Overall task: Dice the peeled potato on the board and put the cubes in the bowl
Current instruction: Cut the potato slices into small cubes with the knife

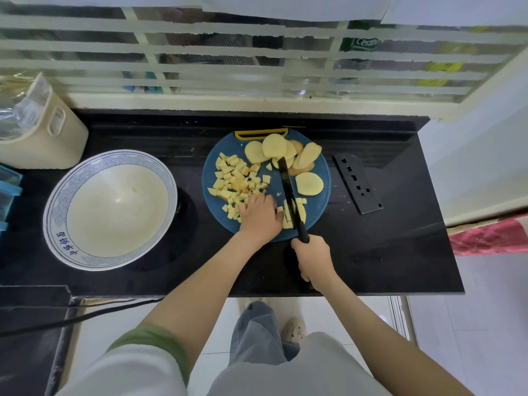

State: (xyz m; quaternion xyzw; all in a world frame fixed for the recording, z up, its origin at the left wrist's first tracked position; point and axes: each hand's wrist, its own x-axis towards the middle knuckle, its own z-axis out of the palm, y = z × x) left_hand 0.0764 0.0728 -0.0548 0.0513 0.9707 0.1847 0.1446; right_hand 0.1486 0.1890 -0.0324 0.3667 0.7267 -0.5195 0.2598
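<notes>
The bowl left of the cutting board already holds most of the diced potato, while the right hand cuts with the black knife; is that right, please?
Not quite. The head view shows the bowl without cubes; the diced potato lies piled on the cutting board. The rest stands: the right hand grips the black knife, cutting strips that the left hand holds.

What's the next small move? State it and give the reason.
Probably press the knife down through the strips that the left hand holds, then shift over for the next cut. The right hand grips the handle, the blade lies across those strips, more slices wait uncut, and the bowl holds no cubes.
</notes>
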